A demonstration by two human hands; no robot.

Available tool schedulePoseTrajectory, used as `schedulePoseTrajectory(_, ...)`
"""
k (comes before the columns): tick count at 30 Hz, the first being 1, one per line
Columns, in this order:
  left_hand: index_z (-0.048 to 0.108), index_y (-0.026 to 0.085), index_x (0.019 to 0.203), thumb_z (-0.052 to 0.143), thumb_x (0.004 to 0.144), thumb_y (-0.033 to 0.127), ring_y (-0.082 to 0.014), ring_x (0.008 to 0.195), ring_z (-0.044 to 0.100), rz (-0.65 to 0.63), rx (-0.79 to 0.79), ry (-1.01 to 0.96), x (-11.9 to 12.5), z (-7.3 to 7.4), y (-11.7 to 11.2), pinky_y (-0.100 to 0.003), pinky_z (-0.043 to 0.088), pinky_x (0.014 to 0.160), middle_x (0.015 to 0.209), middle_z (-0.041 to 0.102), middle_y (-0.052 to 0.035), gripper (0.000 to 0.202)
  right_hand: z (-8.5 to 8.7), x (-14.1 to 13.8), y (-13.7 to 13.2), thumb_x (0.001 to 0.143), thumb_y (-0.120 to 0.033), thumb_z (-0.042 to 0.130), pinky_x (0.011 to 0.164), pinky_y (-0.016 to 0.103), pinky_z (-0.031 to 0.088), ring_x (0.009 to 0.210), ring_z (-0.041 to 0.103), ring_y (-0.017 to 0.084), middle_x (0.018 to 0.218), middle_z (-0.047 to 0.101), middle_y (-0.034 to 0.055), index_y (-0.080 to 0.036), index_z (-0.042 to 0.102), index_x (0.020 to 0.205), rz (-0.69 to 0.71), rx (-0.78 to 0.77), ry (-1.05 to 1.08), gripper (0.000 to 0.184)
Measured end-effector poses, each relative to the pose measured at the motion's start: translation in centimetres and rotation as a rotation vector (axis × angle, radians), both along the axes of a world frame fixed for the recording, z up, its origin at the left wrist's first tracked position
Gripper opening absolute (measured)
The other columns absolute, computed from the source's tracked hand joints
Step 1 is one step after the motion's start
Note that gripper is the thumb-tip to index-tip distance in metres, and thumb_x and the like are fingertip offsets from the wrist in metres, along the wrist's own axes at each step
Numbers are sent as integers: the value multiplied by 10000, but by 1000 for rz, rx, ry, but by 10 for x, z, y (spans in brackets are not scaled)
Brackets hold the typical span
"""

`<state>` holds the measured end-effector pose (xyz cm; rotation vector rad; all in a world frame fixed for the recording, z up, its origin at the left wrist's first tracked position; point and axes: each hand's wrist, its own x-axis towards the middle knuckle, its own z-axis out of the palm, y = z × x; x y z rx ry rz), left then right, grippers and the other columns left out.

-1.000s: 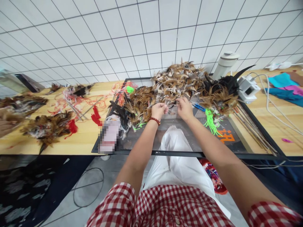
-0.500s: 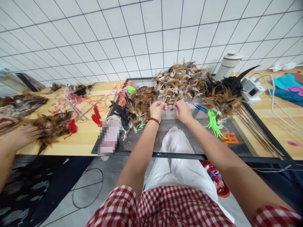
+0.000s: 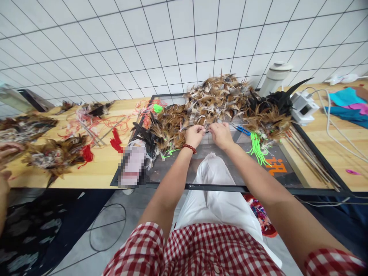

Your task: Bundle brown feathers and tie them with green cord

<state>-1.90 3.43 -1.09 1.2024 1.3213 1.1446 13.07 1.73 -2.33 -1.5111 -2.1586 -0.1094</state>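
My left hand point(image 3: 196, 135), with a red bead bracelet on its wrist, has thumb and fingers pinched together. Almost touching it, my right hand point(image 3: 219, 134) is closed in a pinch too. Whatever lies between the fingertips is too small to make out. Just beyond both hands rises a large heap of brown and white feathers point(image 3: 218, 96). Left of my left hand lies a bunch of brown feathers point(image 3: 171, 124) with black plumes. Blue-handled snips point(image 3: 243, 130) are near my right hand, beside a bright green string tassel point(image 3: 257, 147).
A black-framed board point(image 3: 184, 187) lies under the work. Brown-black feathers point(image 3: 268, 119), a white bottle point(image 3: 275, 78), a white charger point(image 3: 304, 107) and thin sticks point(image 3: 312, 159) are on the right. At left are a pixelated object point(image 3: 132, 165), a red tassel point(image 3: 116, 141) and a co-worker's hand point(image 3: 10, 151).
My hands have come closer together, fingertips almost meeting. At left, the co-worker's hand has drawn back from the feather bundle. The view has shifted slightly.
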Motion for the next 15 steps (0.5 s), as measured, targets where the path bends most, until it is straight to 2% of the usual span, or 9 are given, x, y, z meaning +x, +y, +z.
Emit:
schedulePoseTrajectory(5, 714, 144, 700, 729, 726, -16, -99, 558, 603, -1, -63, -28, 1, 2, -2, -238, 516, 648, 589, 654, 30, 163, 2, -1, -1, 1016, -237, 436, 936, 397, 307, 964, 612, 265, 1012, 754, 107, -201, 666, 992, 17, 8, 53, 235)
schedulePoseTrajectory(9, 687, 139, 673, 718, 748, -17, -89, 521, 574, -25, -79, -41, 2, 6, -4, -229, 495, 611, 553, 633, 32, 176, 1, -1, 0, 1012, -256, 443, 981, 405, 336, 1034, 627, 263, 1034, 744, 110, -197, 675, 1022, -27, 8, 138, 239)
schedulePoseTrajectory(12, 627, 139, 662, 672, 830, 24, -77, 503, 560, 14, -135, -195, 2, 14, -9, -221, 482, 585, 558, 622, 26, 209, -4, 2, 6, 1006, -301, 448, 962, 402, 404, 1066, 632, 261, 1106, 725, 129, -188, 674, 1103, -99, 10, 382, 271)
schedulePoseTrajectory(15, 625, 130, 703, 693, 860, 71, -70, 531, 583, -32, -200, -350, 0, 23, -14, -217, 494, 609, 610, 653, 8, 181, -8, 5, 14, 971, -506, 506, 906, 381, 475, 974, 634, 236, 1033, 718, 111, -191, 690, 1025, -9, -78, 747, 369)
